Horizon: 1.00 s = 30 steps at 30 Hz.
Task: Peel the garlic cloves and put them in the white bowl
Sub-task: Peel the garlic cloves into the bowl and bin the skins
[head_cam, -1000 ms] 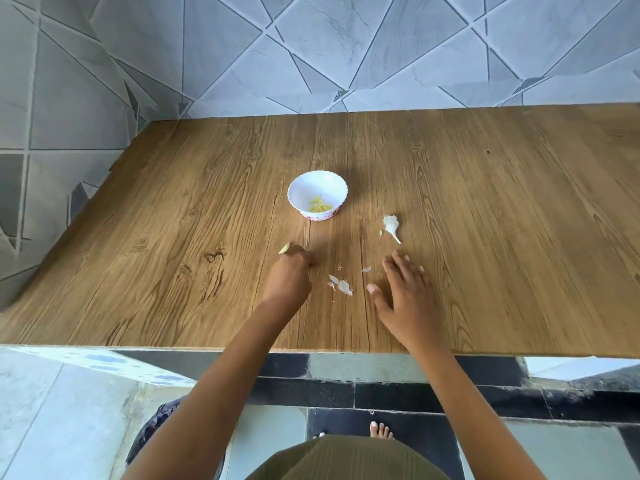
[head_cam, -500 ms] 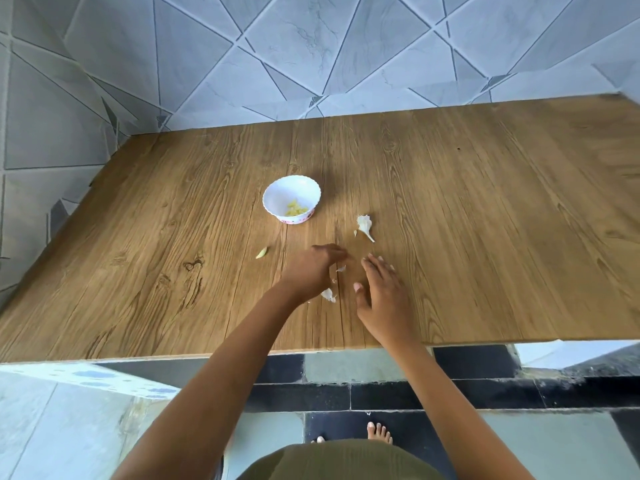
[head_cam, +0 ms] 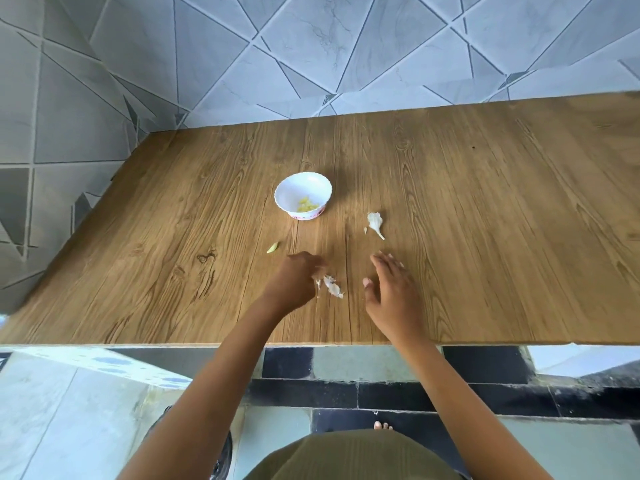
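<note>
A white bowl (head_cam: 303,195) stands mid-table with several peeled yellow cloves (head_cam: 307,205) inside. One peeled clove (head_cam: 272,247) lies loose on the wood, left of and below the bowl. My left hand (head_cam: 294,282) sits just right of that clove, fingers curled, pinching a white scrap of garlic skin at its tips; more skin scraps (head_cam: 333,288) lie right beside it. My right hand (head_cam: 391,289) rests on the table with fingers straight, holding nothing. A white garlic stem with papery skin (head_cam: 375,223) lies beyond the right hand.
The wooden table (head_cam: 485,220) runs to a grey tiled wall at the back and on the left. Its near edge (head_cam: 346,344) is just behind my wrists. Below it are floor tiles and a bare foot.
My left hand let go of the peeled clove, which now lies on the table, and moved right to the skin scraps. The right hand stayed almost in place.
</note>
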Tool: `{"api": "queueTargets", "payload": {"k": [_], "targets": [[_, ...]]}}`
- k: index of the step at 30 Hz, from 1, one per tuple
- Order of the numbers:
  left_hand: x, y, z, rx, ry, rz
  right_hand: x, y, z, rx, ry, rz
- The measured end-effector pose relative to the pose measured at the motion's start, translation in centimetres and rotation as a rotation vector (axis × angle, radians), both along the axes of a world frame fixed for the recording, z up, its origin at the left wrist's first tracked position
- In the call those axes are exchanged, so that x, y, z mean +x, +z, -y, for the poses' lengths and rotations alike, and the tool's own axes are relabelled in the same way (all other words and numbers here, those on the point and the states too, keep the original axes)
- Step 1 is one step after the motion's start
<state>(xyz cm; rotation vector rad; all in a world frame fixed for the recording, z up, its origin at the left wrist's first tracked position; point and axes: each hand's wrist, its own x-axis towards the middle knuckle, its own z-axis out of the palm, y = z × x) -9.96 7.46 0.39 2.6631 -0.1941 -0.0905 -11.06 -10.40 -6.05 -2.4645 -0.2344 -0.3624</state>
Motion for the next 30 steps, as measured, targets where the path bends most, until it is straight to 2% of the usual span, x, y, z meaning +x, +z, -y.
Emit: {"api": "queueTargets", "payload": {"k": [3, 7, 10, 13, 16, 19, 21, 26, 30], "targets": [[-0.8, -0.2, 0.9, 0.06, -0.072, -0.035, -0.1, 0.2, 0.1, 0.089, -0.001, -0.005], [-1.8, -0.7, 2.1, 0.062, -0.085, 0.039, -0.1, 1.2, 0.6, 0.328, 0.126, -0.06], [-2.4, -1.6, 2.7, 0.175, -0.065, 0.114, -0.1, 2.5, 0.8, 0.667, 0.208, -0.265], [-2.0, -2.0, 2.6, 0.2, -0.064, 0.129, 0.2, 3.6, 0.7, 1.074, 0.136, -0.474], [-0.4, -0.9, 2.2, 0.027, 0.044, 0.054, 0.8, 4.7, 0.2, 1.466, 0.039, -0.697], [1.1, 1.4, 1.7, -0.281, 0.146, -0.067, 1.4, 5.6, -0.4, 1.745, -0.099, -0.891], [1.4, 2.9, 2.3, -0.365, 0.108, -0.07, 1.7, 6.0, -0.9, 1.818, -0.156, -0.988], [0.6, 3.3, 5.3, -0.098, -0.157, 0.06, 2.0, 7.0, -1.8, 1.993, -0.304, -1.069], [0.8, 2.1, 5.5, -0.021, -0.088, 0.139, 2.1, 7.2, -1.9, 2.044, -0.379, -1.033]]}}
